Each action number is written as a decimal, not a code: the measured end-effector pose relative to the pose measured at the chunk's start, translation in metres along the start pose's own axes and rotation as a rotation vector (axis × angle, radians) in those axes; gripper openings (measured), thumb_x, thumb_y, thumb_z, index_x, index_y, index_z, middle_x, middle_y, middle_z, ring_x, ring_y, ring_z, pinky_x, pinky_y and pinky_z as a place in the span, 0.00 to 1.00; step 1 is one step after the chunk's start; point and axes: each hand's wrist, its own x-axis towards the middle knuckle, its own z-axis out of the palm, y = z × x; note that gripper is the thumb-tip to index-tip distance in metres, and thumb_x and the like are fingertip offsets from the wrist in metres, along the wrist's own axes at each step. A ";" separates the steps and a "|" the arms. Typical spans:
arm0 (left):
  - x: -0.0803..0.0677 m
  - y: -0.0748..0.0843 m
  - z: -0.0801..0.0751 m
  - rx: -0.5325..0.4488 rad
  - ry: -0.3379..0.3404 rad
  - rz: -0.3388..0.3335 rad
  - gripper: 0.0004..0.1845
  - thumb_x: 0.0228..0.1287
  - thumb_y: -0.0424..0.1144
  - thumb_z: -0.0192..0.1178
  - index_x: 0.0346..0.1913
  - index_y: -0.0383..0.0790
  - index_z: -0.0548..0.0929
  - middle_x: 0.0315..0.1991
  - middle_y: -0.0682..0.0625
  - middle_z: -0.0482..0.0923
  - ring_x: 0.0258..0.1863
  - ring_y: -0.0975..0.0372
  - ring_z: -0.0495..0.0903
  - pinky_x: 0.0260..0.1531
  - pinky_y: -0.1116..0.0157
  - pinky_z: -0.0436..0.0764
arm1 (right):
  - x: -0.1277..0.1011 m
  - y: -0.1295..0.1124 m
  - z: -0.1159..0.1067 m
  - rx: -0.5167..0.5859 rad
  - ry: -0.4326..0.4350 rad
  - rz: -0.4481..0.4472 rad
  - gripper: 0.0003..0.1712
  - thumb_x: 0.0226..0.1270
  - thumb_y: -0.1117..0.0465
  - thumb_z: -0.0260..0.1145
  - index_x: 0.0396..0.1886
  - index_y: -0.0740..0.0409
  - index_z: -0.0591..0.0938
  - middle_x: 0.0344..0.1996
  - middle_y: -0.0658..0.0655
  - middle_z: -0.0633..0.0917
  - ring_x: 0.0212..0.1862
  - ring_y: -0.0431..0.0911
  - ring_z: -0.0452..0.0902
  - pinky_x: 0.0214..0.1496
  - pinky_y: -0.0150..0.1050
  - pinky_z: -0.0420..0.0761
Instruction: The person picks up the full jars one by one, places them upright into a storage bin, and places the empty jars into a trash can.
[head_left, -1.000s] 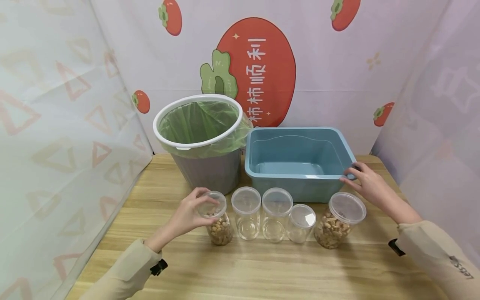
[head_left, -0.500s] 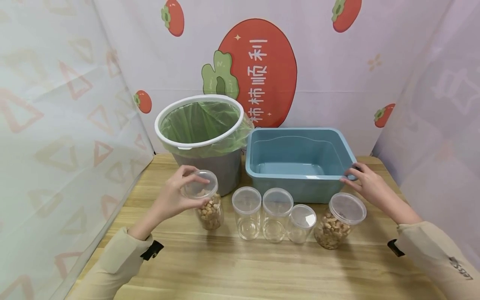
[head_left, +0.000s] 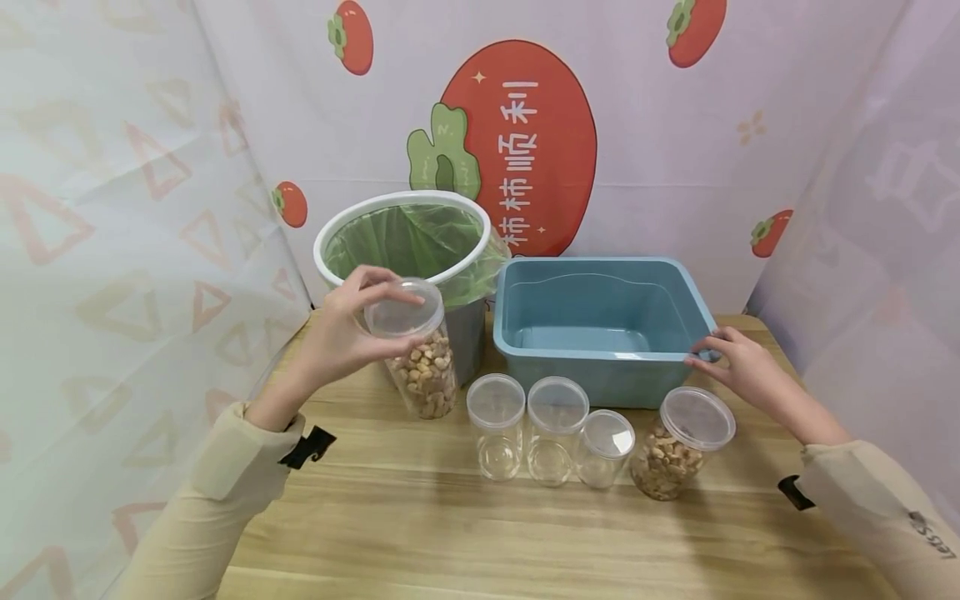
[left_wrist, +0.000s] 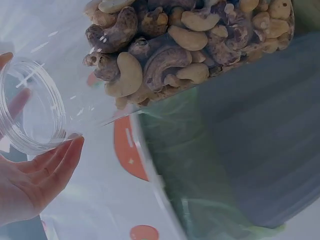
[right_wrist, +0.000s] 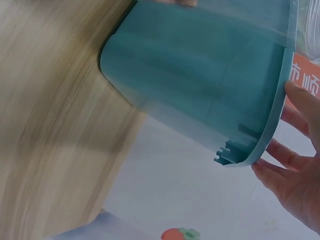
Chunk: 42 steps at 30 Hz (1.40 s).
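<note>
The left hand (head_left: 341,333) grips a clear lidded jar (head_left: 415,354) of cashews by its top, in front of the green-lined bin (head_left: 401,242) and clear of the tabletop (head_left: 480,533). The jar's long axis tilts, lid up-left. The right hand (head_left: 738,371) pinches the blue tub (head_left: 600,321) by its rim. 4 jars stand in a row: 3 (head_left: 551,429) look bare, 1 (head_left: 678,442) holds nuts. The bin's inside is hidden.

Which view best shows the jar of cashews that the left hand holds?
The head view: the whole jar of cashews, lidded and tilted, is gripped near its top by the left hand beside the bin. The left wrist view shows the nuts close up but crops the jar. The right wrist view misses it.
</note>
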 end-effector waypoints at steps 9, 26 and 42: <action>0.055 0.019 -0.007 -0.022 -0.023 -0.007 0.18 0.37 0.38 0.72 0.37 0.39 0.83 0.39 0.46 0.73 0.42 0.60 0.70 0.39 0.62 0.70 | 0.004 0.002 -0.005 -0.019 -0.092 0.000 0.05 0.53 0.60 0.65 0.27 0.57 0.80 0.28 0.58 0.75 0.32 0.55 0.71 0.29 0.49 0.69; 0.128 0.024 0.050 0.003 -0.167 -0.122 0.21 0.42 0.52 0.68 0.40 0.48 0.81 0.39 0.51 0.70 0.40 0.64 0.67 0.34 0.68 0.74 | 0.006 0.002 -0.007 -0.051 -0.119 -0.031 0.05 0.51 0.60 0.66 0.28 0.56 0.80 0.24 0.52 0.73 0.27 0.49 0.69 0.26 0.43 0.67; 0.147 -0.003 0.120 0.050 -0.261 -0.175 0.20 0.48 0.52 0.63 0.44 0.47 0.77 0.41 0.47 0.68 0.39 0.59 0.69 0.33 0.64 0.71 | 0.000 0.003 -0.003 -0.077 -0.104 -0.004 0.06 0.53 0.61 0.65 0.31 0.54 0.78 0.28 0.57 0.72 0.31 0.52 0.67 0.28 0.44 0.67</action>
